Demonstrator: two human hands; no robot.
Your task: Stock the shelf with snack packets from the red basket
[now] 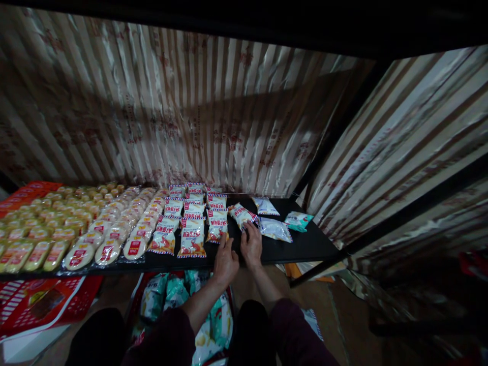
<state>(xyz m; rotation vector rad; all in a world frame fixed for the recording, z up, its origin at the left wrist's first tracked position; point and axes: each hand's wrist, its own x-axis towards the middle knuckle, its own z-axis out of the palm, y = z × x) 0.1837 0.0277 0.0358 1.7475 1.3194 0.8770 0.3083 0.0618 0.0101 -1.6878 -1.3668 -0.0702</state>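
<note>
On the black shelf (272,250), my right hand (251,247) has its fingers curled on the lower end of a tilted white, red and orange snack bag (242,215). My left hand (226,263) is just left of it, fingers apart, the fingertips at the lower edge of an upright snack bag (217,226) in the third column. Whether they press on that bag I cannot tell. Matching bags (191,239) stand in columns to the left. Pale bags lie to the right: a white one (266,206), a larger one (275,229) and a teal one (299,221).
Round wrapped cakes (109,250) and yellow wrapped cakes (40,254) fill the shelf's left side. Below are teal snack bags (176,292) in a container and a red basket (74,307). Striped sheeting (213,112) hangs behind; a dark frame post (339,127) stands right.
</note>
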